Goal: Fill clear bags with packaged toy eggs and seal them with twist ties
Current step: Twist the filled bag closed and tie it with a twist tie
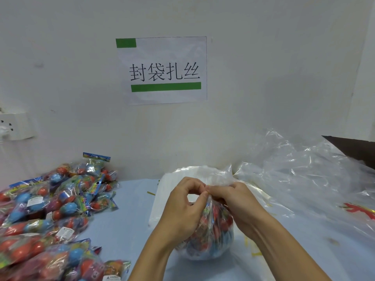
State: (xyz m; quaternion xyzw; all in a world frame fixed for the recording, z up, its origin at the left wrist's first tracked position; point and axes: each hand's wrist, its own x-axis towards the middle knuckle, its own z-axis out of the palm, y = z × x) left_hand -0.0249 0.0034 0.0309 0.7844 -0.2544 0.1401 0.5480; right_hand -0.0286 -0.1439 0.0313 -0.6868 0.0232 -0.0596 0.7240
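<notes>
Hands meet at the gathered neck of a filled clear bag (211,230) in the near middle of the pale blue surface (125,224). Left hand (182,207) curls its fingers round the left side of the neck, thumb and forefinger pinching at the top; right hand (237,203) pinches the same neck from the right, fingertips touching those of the left. Whether a twist tie lies between the fingers cannot be told. Below the grip the bag bulges with red and blue toy eggs in printed wrappers, and its loose top flares up behind the hands.

Just behind the bag lies a flat stack of empty clear bags (160,203). A short yellow twist tie (151,193) lies on the surface left of the stack, and more yellow ties (253,248) lie near the right forearm. A heap of packaged toy eggs (50,216) fills the left side. Crumpled clear plastic sheeting (304,171) spreads over the far right. On the far wall hangs a paper sign (162,69) with green bars, and a white socket (14,126) sits at far left.
</notes>
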